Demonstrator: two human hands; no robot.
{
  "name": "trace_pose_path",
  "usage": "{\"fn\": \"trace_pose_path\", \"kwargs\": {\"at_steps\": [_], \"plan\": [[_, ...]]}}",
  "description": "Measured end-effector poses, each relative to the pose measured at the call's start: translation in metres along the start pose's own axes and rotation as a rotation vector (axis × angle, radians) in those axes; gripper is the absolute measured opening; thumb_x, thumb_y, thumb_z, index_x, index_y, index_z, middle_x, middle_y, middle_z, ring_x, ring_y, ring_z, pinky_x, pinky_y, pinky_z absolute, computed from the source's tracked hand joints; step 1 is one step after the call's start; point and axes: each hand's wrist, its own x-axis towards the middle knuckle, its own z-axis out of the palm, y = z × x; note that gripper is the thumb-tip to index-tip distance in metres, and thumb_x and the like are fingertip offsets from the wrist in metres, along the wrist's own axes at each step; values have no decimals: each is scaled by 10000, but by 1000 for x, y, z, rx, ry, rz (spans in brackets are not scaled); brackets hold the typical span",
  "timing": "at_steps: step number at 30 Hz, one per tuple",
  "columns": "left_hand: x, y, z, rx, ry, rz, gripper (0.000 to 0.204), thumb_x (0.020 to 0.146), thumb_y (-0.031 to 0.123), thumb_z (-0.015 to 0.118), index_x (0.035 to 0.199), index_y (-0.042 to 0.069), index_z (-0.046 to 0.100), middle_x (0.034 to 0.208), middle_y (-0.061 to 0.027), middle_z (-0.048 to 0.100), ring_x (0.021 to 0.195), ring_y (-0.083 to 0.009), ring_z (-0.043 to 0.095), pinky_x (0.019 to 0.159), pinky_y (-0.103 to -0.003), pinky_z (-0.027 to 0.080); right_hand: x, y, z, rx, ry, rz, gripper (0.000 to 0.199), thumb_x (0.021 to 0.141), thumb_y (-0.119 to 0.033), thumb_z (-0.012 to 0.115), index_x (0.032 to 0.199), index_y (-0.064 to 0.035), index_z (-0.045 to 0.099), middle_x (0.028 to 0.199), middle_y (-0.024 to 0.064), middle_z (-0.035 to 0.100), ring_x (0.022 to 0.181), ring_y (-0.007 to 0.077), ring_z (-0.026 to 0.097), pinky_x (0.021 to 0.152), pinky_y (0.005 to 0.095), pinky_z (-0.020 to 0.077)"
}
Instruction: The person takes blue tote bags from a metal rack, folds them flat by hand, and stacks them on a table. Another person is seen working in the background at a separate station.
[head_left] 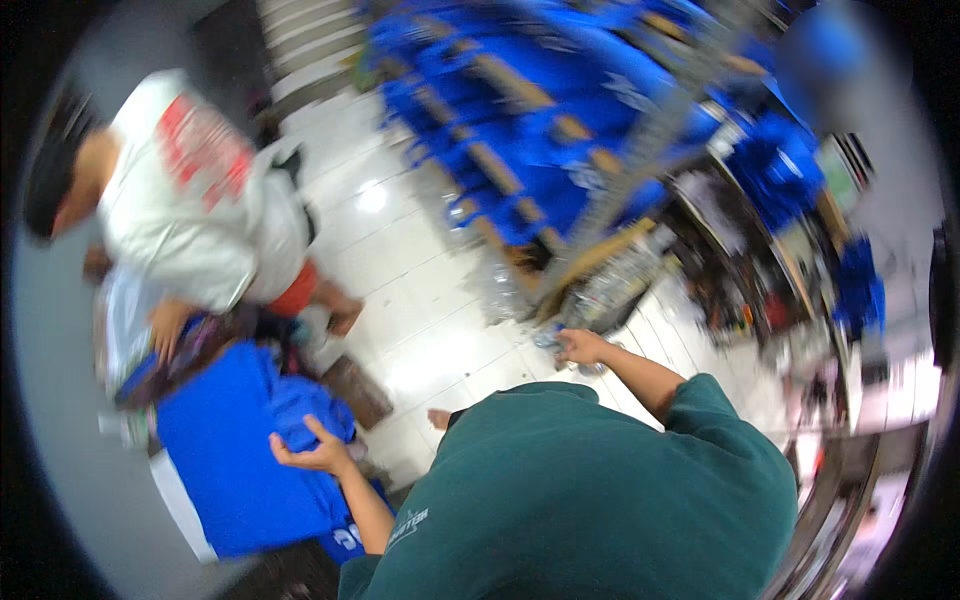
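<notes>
My left hand point(315, 450) hovers over the edge of a pile of blue cloth point(220, 450), its fingers spread and nothing in them. A bunched piece of blue fabric point(300, 405) lies right by its fingertips. Out in front of the white tiled floor, my right hand point(582, 346) has its fingers drawn together. At its fingertips is a small clear, bluish thing point(547, 338), too blurred to name.
A person in a white shirt point(190, 200) leans over the cloth pile at left. Racks spread with blue fabric point(480, 110) fill the back, behind a metal post point(640, 150). A cluttered shelf point(740, 250) stands at right. A brown box point(357, 392) sits on the floor point(420, 330).
</notes>
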Motion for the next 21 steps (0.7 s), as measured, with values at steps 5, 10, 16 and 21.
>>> {"fn": "trace_pose_path", "kwargs": {"at_steps": [5, 10, 16, 21], "plan": [[-107, 219, 43, -877, -836, 271, 535, 673, 76, 732, 1115, 1, 439, 1074, -160, 536, 1007, -275, 514, 928, -381, 375, -132, 208, 35, 299, 358, 393, 613, 697, -440, 660, 1184, -92, 531, 1063, 178, 616, 1007, 324, 582, 864, 401, 459], [-226, 387, 29, -881, -1682, 325, 680, 703, 177, 738, 1271, 55, 385, 945, -133, 611, 853, -236, 598, 765, -350, 464, -306, 383, 163, 439, 434, 877, 627, 698, -452, 666, 1189, -85, 530, 1209, 184, 541, 1123, 331, 512, 922, 409, 425], [-364, 433, 104, -379, -2262, 822, 865, 696, 331, 761, 1366, 50, 292, 1001, -159, 613, 836, -262, 619, 743, -361, 488, -390, 408, 350, 806, 123, 1219, 674, 708, -400, 675, 1244, -32, 497, 1256, 192, 508, 1166, 335, 483, 966, 404, 401], [-449, 471, 166, 228, -2213, 1424, 966, 668, 488, 734, 1379, 20, 277, 1322, -246, 420, 1177, -371, 464, 969, -405, 390, -370, 419, 338, 1070, 758, 1167, 689, 697, -420, 699, 1243, -49, 501, 1207, 196, 543, 1113, 348, 519, 943, 407, 419]]}}
